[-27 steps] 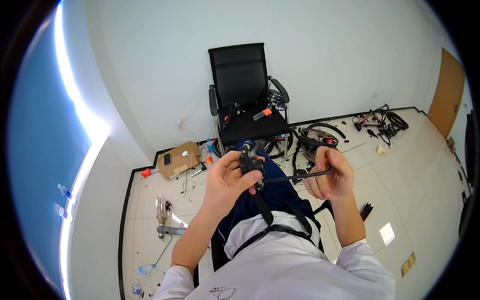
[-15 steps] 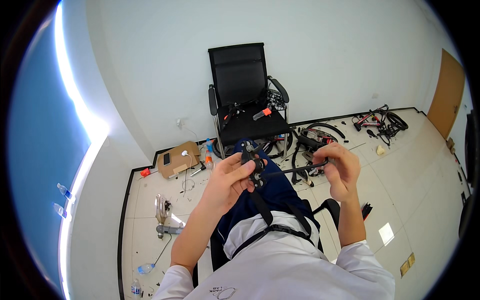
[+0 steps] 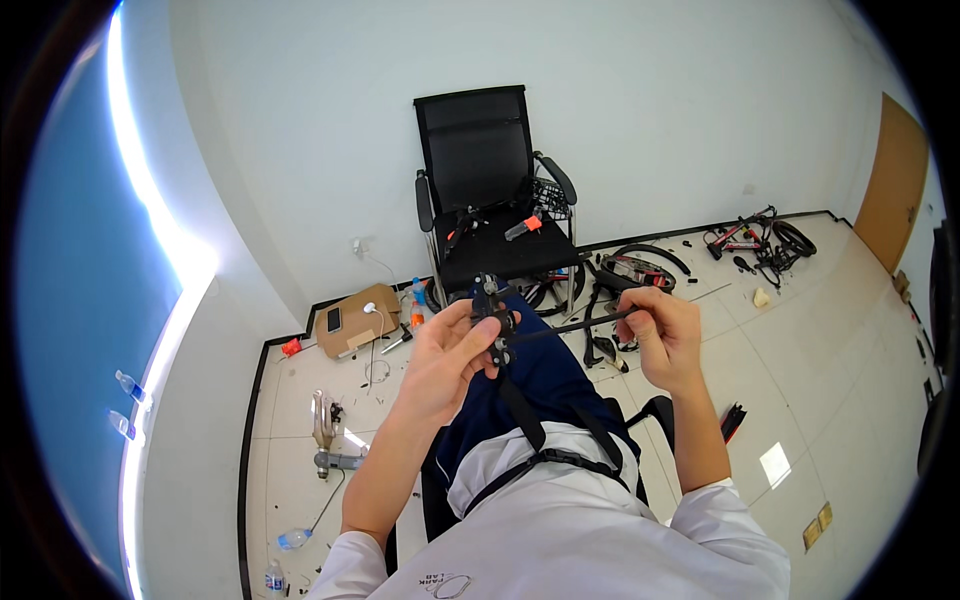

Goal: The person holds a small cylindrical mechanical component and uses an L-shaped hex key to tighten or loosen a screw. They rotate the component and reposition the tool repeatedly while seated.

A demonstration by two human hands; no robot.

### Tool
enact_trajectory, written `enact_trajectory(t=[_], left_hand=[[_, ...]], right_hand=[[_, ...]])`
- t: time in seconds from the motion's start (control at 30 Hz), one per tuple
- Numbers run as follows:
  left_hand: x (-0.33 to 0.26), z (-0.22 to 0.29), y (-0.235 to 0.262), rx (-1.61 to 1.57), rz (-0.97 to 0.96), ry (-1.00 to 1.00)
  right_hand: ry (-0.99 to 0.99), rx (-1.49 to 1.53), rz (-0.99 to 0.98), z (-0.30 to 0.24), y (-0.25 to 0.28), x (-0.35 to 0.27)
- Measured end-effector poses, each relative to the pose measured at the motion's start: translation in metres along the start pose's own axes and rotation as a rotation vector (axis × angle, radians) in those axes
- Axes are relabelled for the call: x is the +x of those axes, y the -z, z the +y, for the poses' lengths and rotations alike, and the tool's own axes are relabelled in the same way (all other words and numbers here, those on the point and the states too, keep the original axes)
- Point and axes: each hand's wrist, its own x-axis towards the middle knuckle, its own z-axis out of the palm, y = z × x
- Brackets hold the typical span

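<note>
Over my lap, my left hand grips a small black bicycle part with silver bolts, thumb in front and fingers behind. It may be a brake caliper, but I cannot tell for sure. A long black hex key runs from the part's right side toward my right hand. The thumb and fingers of that hand pinch the key near its outer end, which they partly cover. Whether the key's tip sits inside a bolt is too small to make out.
Ahead stands a black mesh chair with tools on its seat. Bicycle parts lie beside it, and a red bike frame is by the wall. A cardboard sheet with a phone and a metal fork rest at left.
My right hand has turned and shifted slightly left, its fingers now closed over the hex key's bent end. The left hand and black part have moved a little left.
</note>
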Motion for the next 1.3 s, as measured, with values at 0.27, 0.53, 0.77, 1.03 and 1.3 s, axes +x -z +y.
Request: enact_trajectory(t=[0.27, 0.53, 0.77, 1.03, 1.3], left_hand=[[-0.004, 0.001, -0.006, 0.036, 0.014, -0.079], [-0.006, 0.004, -0.006, 0.055, -0.042, -0.231], [-0.007, -0.004, -0.007, 0.184, -0.122, -0.477], [-0.004, -0.007, -0.005, 0.216, -0.120, -0.488], [-0.005, -0.004, -0.006, 0.349, -0.164, -0.563]], right_hand=[[0.040, 0.012, 0.032, 0.001, -0.004, -0.002], [-0.219, 0.615, 0.025, -0.008, -0.005, 0.003], [-0.437, 0.880, 0.071, -0.002, 0.000, 0.007], [-0.417, 0.741, 0.106, -0.005, -0.006, 0.007], [-0.353, 0.676, 0.077, 0.001, -0.004, 0.005]])
